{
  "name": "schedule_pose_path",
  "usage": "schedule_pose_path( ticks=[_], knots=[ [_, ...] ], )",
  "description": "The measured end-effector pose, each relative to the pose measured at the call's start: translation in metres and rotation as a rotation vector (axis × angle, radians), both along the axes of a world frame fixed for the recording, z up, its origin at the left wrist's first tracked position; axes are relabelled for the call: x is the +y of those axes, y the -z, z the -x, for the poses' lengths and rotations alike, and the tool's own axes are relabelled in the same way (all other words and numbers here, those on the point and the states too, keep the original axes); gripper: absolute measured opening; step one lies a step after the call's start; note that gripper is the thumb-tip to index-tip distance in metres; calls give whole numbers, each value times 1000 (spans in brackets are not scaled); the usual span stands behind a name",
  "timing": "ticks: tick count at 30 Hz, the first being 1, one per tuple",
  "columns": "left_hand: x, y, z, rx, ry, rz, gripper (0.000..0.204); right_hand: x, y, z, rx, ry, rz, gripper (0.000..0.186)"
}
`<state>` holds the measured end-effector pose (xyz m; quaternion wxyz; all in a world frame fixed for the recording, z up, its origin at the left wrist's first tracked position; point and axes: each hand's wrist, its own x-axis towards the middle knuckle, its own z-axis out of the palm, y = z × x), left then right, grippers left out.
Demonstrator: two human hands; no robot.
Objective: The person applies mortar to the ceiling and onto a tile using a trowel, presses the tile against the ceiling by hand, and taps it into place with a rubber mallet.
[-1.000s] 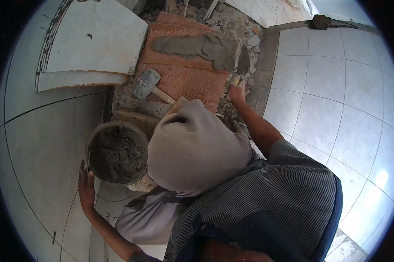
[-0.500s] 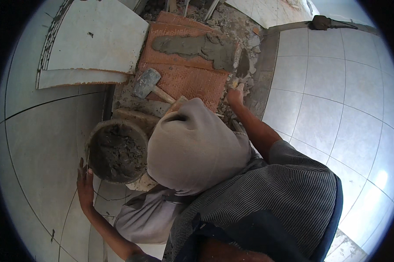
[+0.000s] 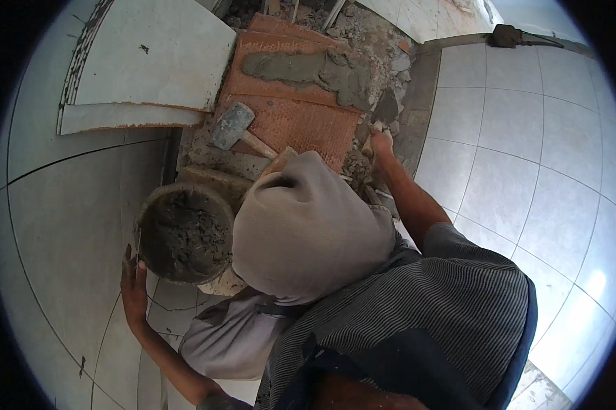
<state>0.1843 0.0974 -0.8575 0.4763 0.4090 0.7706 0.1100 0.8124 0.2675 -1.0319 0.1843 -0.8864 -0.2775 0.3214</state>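
My right hand (image 3: 382, 141) is closed around the handle of a trowel, its dark, mortar-smeared blade (image 3: 386, 106) pointing away over rubble beside the tiles. Orange-backed tiles (image 3: 301, 126) lie ridged side up ahead of me, with a wet grey mortar patch (image 3: 287, 68) spread across the far one. At the left, a round bucket (image 3: 147, 205) holds dark wet mortar (image 3: 188, 236). My left hand (image 3: 134, 290) is at its near-left rim, fingers stretched out and apart; the exact contact is hard to see. A mallet (image 3: 234, 128) with a wooden handle lies on the tiles.
Large white panels or tiles (image 3: 151, 55) stand at the far left. Pale floor tiles (image 3: 506, 143) cover the right side, bordered by a grey strip (image 3: 417, 113). Broken rubble (image 3: 390, 41) lies beyond. My covered knee (image 3: 315, 225) hides the near tile edge.
My right hand and the trowel have shifted slightly to the right, and the blade is turned differently. My left hand stays by the bucket. The mallet and mortar patch look unchanged.
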Motion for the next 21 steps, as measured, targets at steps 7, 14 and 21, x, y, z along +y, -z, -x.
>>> schedule_pose_path(
  ticks=[7, 14, 21],
  knots=[
    [-9, -1, 4, 8, -35, 18, 62, 7, -80, 29, 503, 136, -38, 17],
    [-3, -2, 3, -55, -36, 27, 63, -5, -91, 65, 185, 45, -148, 13],
    [-3, 0, 0, -62, -47, -2, 64, -13, -56, 89, 236, -1, -130, 30]
  ],
)
